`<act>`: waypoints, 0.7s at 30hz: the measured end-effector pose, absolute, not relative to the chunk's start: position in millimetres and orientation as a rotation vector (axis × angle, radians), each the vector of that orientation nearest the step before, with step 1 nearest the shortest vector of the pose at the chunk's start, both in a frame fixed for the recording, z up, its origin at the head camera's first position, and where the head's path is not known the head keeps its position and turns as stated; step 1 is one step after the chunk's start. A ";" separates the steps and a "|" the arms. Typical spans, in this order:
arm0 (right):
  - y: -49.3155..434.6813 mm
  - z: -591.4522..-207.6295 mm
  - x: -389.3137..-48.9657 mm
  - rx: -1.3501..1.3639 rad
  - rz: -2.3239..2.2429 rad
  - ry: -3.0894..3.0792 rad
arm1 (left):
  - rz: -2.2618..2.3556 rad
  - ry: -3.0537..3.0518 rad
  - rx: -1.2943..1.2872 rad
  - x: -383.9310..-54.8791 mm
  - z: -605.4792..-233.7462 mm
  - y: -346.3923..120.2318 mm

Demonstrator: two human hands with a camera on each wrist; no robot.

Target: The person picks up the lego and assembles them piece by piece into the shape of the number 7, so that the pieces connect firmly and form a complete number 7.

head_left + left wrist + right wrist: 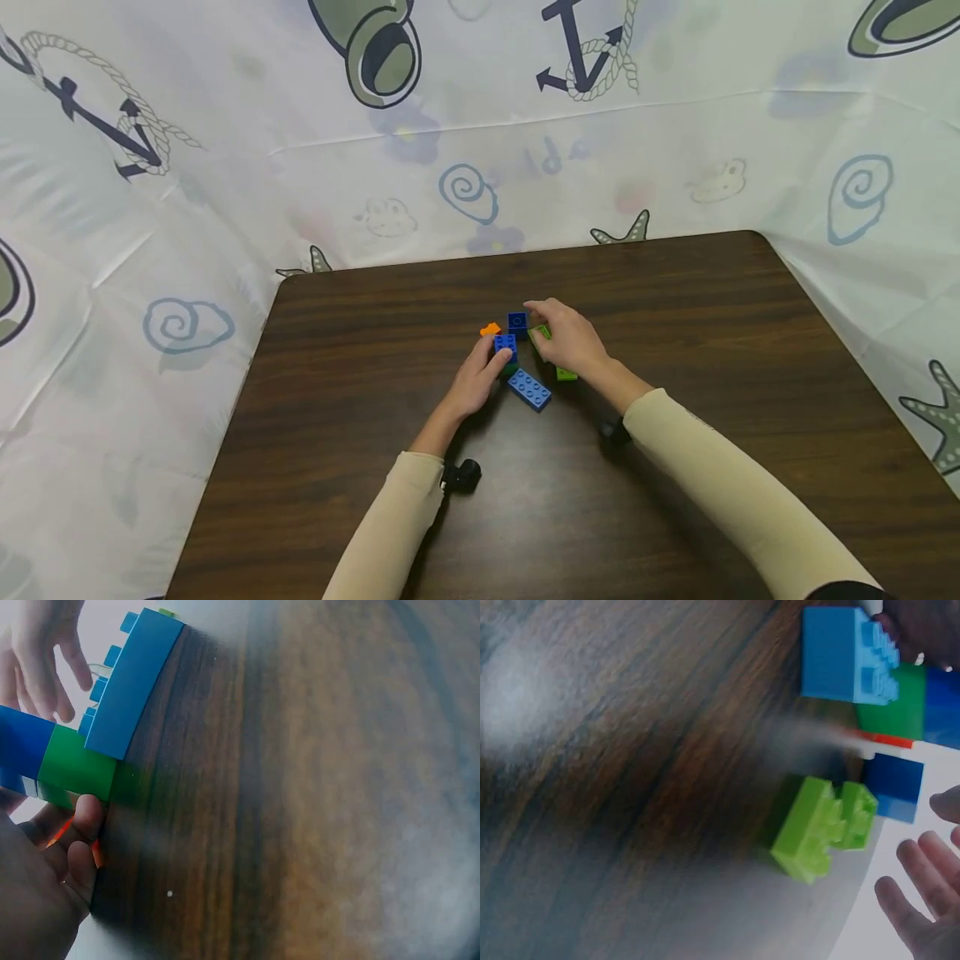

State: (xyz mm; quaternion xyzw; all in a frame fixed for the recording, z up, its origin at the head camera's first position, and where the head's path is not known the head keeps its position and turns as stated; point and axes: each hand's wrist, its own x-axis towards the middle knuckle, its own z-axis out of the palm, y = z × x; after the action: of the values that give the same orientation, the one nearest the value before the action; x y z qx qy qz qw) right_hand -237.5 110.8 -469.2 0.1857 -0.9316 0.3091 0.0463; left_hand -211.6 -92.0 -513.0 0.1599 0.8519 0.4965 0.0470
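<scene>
My left hand [472,383] holds a blue brick [506,342] stacked on a green brick [79,765], thumb on one side and fingers on the other. Right beside this stack lies a light-blue brick [529,389], studs up. Over the right part of the group is my right hand [572,337], its fingers spread and nothing between them in the right wrist view. Two lime-green bricks lie under and beside it; the nearer lime brick [566,374] is partly covered by the hand. A dark-blue brick [517,323] stands just left of the right fingertips.
An orange brick [491,329] lies beyond the left fingertips. All the bricks sit close together on a dark wood-grain table [337,400]. A white printed curtain [465,125] hangs behind the table's far edge and along its sides.
</scene>
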 end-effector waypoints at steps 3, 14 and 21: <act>109.7 -476.4 -243.2 0.570 0.929 -2.909 | 1.514 2.592 0.477 -211.1 -513.6 -92.7; 103.1 -493.0 -254.8 0.507 0.994 -3.010 | 1.527 2.568 0.467 -209.9 -511.8 -92.6; 97.7 -496.7 -257.7 0.435 0.895 -3.017 | 1.536 2.561 0.453 -209.1 -510.6 -92.1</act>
State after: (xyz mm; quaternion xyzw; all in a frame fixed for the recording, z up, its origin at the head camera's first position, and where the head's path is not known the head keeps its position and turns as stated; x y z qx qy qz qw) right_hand -257.7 97.7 -496.7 0.1368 -0.9496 0.2816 -0.0176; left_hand -209.1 -92.1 -510.6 0.1498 0.8464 0.5075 0.0605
